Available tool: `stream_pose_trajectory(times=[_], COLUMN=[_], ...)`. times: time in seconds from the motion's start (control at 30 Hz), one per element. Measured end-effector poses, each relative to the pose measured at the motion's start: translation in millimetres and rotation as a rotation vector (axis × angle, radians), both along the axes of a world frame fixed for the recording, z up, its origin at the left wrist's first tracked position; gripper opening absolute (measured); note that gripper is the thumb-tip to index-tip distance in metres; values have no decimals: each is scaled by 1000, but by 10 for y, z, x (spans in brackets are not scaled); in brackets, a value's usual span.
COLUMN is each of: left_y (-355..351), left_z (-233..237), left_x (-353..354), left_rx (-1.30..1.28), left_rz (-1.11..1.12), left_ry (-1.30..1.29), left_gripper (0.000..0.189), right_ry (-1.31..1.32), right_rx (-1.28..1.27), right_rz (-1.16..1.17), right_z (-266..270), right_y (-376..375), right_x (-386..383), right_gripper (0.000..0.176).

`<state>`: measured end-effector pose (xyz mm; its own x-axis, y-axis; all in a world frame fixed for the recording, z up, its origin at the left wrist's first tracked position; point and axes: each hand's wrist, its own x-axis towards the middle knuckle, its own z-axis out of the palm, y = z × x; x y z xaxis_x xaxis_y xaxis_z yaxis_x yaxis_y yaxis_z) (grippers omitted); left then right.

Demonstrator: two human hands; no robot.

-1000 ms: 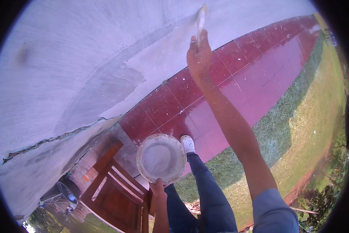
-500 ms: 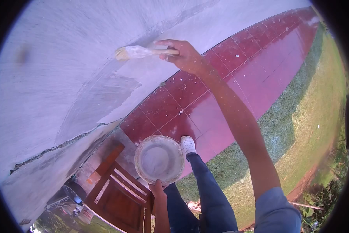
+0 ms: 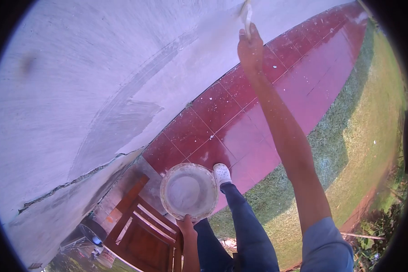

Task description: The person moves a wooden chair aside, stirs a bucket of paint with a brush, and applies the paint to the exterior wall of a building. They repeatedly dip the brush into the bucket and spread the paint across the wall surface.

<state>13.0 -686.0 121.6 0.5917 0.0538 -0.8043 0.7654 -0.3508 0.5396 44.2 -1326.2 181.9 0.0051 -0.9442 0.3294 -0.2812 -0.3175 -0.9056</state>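
My right hand (image 3: 251, 52) is closed round the handle of a paintbrush (image 3: 247, 18), with the arm stretched out to the upper part of the view. The brush's bristle end is up against the whitish wall (image 3: 108, 50), near the top edge, slightly blurred. Darker, streaked bands (image 3: 142, 113) curve across the wall. Low down, my left hand (image 3: 187, 229) grips the near rim of a round, stained basin (image 3: 165, 195). Inside the basin lies a pale whitish layer.
A wooden chair (image 3: 145, 238) stands beside the basin. Glossy red floor tiles (image 3: 208, 113) with white specks run along the wall, bordered by grass (image 3: 324, 145). My foot in a white clog (image 3: 221, 173) rests on the tiles. Several items, a dark pan (image 3: 93, 230) among them, are at lower left.
My right hand has swung up and to the right with the paintbrush, which now points upward instead of left. The left hand and the basin have shifted only slightly in view.
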Motion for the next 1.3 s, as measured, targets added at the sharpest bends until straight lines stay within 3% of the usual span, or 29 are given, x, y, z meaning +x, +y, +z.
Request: stream_pose_trajectory(times=[0.03,0.1,0.17,0.23,0.3,0.33,0.4,0.47,0.53,0.7,0.8,0.87,0.97,1.07,1.1,1.17,1.2,1.27,1.3], left_y=[3,-73,-143,-190,-193,-167,42,-122,-71,265,522,817,925,913,933,940,892,1015,1134], left_z=[-35,-8,-6,4,-1,2,-130,112,162,126,25,-177,-171,-32,-15,46,99,61,-53], left_x=[-12,-41,-64,-111,-129,-127,-149,-161,-134,-93,-67,-107,-70,-36,-27,9,43,37,14], left_rx=[-8,-20,-16,39,37,16,3,-29,-27,-37,-2,31,79,62,35,9,22,39,13], left_rz=[-14,-14,-20,34,30,29,80,67,109,134,88,63,40,130,152,165,177,191,179], left_ry=[-12,1,11,-19,10,41,65,10,6,-14,-116,-154,-184,-171,-145,-111,-65,-15,-61], left_gripper=[73,73,72,71,72,72,72,72,73,73,67,64,62,63,63,64,65,66,66], right_ry=[8,-147,-185,-279,-134,-138,-194,-160,-62,-276,-290,-304,-100,-117,4,-18,5,41,45], right_rx=[-157,227,185,322,455,462,265,209,396,356,314,224,82,178,-99,254,316,271,271], right_rz=[-50,178,355,663,1056,1065,1279,1123,997,405,266,36,40,200,193,545,705,999,1001], right_z=[-43,333,382,594,704,685,534,388,403,136,143,177,301,362,286,516,523,441,343], right_y=[501,1717,2762,3537,3837,3820,3521,2860,1987,633,460,557,1361,2793,3297,4286,4648,5031,5108], right_x=[355,749,1106,1271,1311,1334,1422,1308,870,-256,-313,-159,515,1322,1568,1773,1846,1909,1927], right_gripper=[46,51,56,60,49,49,36,37,35,30,34,39,46,48,52,57,56,49,49])
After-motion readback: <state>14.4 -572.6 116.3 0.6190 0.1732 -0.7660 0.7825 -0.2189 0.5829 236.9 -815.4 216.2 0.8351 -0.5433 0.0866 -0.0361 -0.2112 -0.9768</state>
